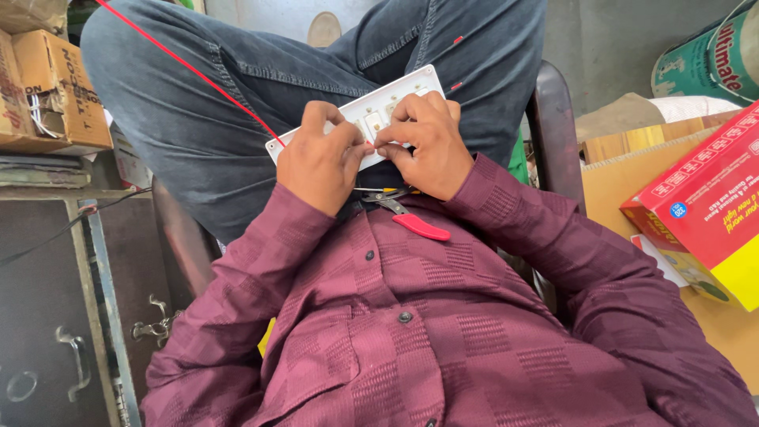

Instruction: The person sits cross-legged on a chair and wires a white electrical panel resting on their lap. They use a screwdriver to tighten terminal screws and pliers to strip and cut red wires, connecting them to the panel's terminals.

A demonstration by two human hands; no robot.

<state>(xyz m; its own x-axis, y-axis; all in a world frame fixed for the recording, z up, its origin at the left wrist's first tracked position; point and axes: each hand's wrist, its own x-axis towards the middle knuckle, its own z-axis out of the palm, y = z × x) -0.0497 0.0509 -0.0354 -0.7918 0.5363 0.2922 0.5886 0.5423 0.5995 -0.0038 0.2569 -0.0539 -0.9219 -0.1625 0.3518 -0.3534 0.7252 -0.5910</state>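
While both hands pinch red wire [190,67] at switch plate [360,115] (fingers [348,138] closed), red-handled pliers [407,215] lie on lap.

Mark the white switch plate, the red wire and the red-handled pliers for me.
white switch plate [411,85]: head view, on its bare upper right part.
red wire [190,66]: head view, midway along the stretch across the jeans.
red-handled pliers [421,228]: head view, on the red handle resting on the shirt.

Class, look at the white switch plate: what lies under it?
The white switch plate rests on the person's jeans-clad legs. Both hands cover its lower edge; whatever lies beneath there is hidden.
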